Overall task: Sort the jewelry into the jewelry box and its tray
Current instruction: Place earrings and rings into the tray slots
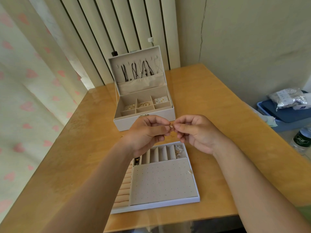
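The white jewelry box (170, 113) stands open at the table's middle. Cord necklaces (134, 71) hang in its lid, and gold rings and studs lie in its compartments. Its tray (196, 197) lies nearer to me, with ring rolls at the left, a dotted earring pad and a row of slots. Pearl pieces (178, 150) fill the rightmost slot. Above the gap between box and tray, my left hand (148, 133) and my right hand (196, 132) both pinch a small gold earring (171, 127). A gold hoop hangs below the fingers.
The wooden table (80, 148) ends at a wall on the right and a radiator and curtain behind. A small gold piece (121, 136) lies on the table left of my left wrist. A blue bin (286, 113) with bags and a water bottle (303, 140) stand off the right edge.
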